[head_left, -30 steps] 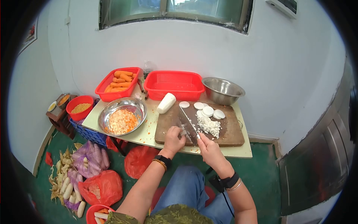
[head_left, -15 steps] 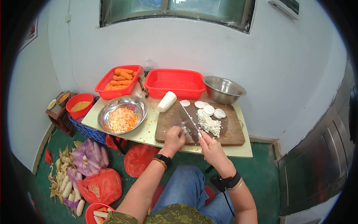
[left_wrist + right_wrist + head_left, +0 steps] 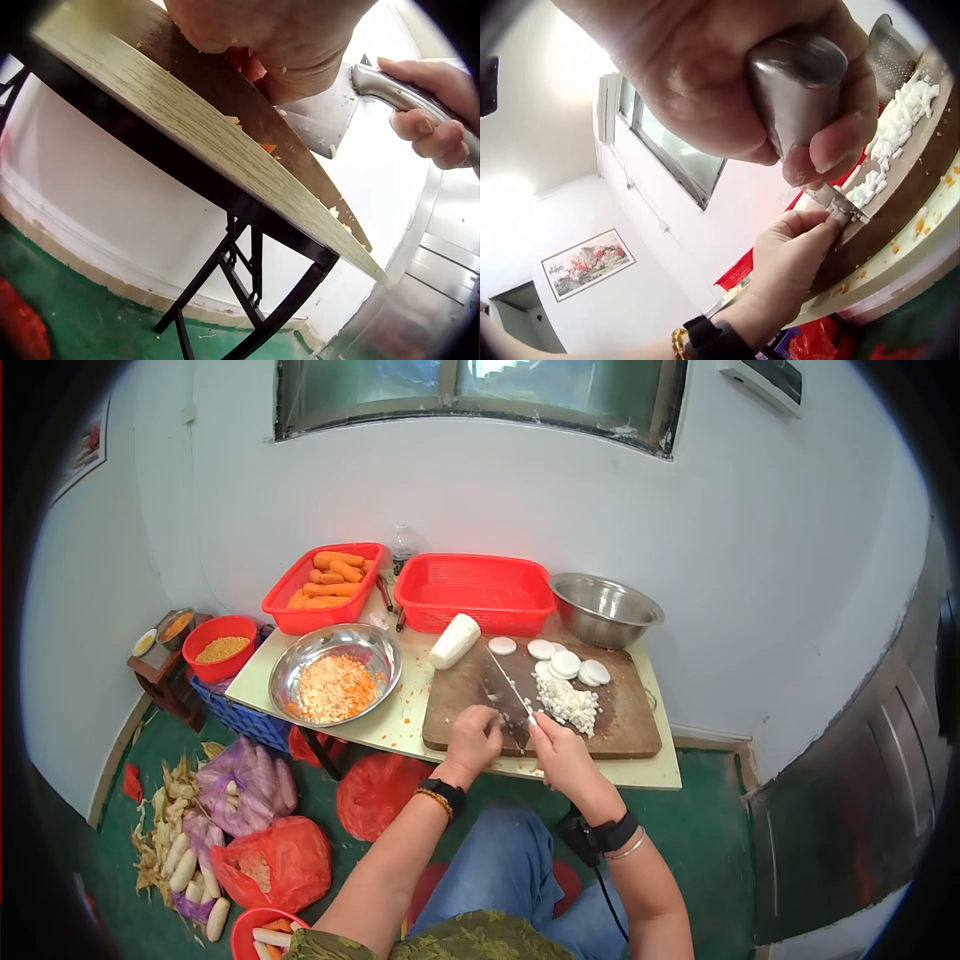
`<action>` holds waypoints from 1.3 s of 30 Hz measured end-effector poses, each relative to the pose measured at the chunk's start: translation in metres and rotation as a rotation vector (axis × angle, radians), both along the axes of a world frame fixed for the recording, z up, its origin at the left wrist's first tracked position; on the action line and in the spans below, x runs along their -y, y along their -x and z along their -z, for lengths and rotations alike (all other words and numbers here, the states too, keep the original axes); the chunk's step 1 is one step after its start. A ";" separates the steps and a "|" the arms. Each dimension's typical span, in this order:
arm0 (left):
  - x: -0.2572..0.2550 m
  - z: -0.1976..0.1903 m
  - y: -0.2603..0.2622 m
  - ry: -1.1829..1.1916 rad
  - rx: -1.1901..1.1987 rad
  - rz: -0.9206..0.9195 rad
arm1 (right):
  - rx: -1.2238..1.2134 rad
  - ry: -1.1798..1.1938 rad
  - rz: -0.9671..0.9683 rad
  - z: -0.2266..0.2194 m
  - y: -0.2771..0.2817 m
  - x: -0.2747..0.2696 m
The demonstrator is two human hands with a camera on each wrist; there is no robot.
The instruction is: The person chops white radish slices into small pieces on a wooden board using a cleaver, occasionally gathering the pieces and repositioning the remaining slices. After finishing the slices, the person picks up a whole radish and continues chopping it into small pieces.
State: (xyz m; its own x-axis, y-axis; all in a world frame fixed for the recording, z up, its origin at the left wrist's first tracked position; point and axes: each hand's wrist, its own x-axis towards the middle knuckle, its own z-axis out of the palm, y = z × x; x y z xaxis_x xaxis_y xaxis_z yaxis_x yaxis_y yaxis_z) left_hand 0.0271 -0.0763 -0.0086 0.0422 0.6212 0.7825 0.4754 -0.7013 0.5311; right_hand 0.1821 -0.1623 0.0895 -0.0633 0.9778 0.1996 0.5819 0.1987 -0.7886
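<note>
My right hand (image 3: 572, 762) grips the metal handle of a cleaver (image 3: 319, 124), its broad blade standing edge-down over the wooden chopping board (image 3: 448, 712). Close to the blade's left side, my left hand (image 3: 472, 738) has its fingers curled, and in the right wrist view they pinch a small white radish piece (image 3: 841, 218) at the blade. Right of the cleaver lies a heap of diced white radish (image 3: 572, 707). Round radish slices (image 3: 565, 664) lie behind the heap. A peeled length of radish (image 3: 455, 641) rests at the board's back left corner.
Left of the board, a steel bowl (image 3: 283, 680) holds chopped orange and pale bits. Behind stand a red basket (image 3: 285, 615) of carrots, a red basket (image 3: 475, 622) and a steel basin (image 3: 605, 630). Bags and radishes (image 3: 182, 872) lie on the floor at left.
The cleaver has been tilting and rising beside my left fingers; its blade now stands more upright than half a second ago. Both hands remain over the same part of the board.
</note>
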 end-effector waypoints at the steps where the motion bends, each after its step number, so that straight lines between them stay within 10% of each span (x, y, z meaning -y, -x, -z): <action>1: 0.000 0.000 -0.001 -0.014 0.009 0.003 | -0.002 -0.034 0.012 0.003 -0.001 0.002; 39: 0.002 -0.002 -0.004 0.047 0.057 -0.012 | 0.014 -0.088 0.019 -0.005 0.004 0.016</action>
State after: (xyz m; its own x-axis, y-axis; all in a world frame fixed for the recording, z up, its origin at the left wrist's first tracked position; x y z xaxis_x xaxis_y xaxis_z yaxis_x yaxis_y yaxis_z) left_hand 0.0309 -0.0785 -0.0070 -0.0094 0.6578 0.7531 0.4520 -0.6690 0.5900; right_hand 0.1781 -0.1778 0.0940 -0.0481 0.9576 0.2842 0.5975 0.2555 -0.7600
